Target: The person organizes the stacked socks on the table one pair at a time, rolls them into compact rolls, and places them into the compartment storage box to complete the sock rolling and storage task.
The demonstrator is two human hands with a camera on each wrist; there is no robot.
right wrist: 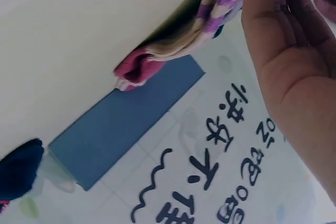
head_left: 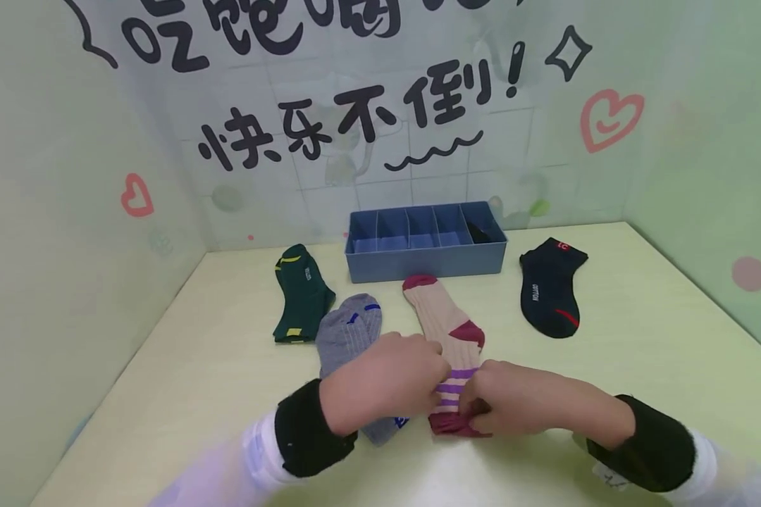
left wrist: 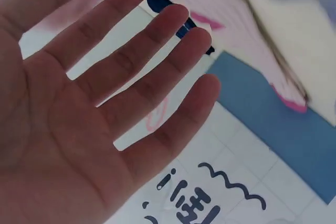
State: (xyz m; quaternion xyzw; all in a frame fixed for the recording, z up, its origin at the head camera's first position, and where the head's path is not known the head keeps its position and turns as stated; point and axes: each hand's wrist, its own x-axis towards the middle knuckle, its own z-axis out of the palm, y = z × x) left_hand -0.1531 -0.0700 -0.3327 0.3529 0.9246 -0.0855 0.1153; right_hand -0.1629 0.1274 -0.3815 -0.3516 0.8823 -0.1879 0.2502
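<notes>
A pink sock (head_left: 445, 317) with maroon toe, heel and cuff and purple stripes lies on the table. My right hand (head_left: 520, 398) pinches its maroon cuff; in the right wrist view, that hand (right wrist: 294, 40) curls at the striped end of the sock (right wrist: 173, 45). My left hand (head_left: 390, 377) is at the left side of the stripes. The left wrist view shows the palm and fairly straight fingers of this hand (left wrist: 100, 108), with nothing gripped in them. Partly under my left forearm lies a grey sock (head_left: 345, 334) with blue marks.
A blue divided box (head_left: 426, 262) stands by the back wall, a dark item (head_left: 478, 232) in its rightmost compartment. To the left lies a green sock (head_left: 301, 296) with yellow marks; a navy sock (head_left: 548, 289) with red marks lies to the right. Walls enclose the table (head_left: 184, 366).
</notes>
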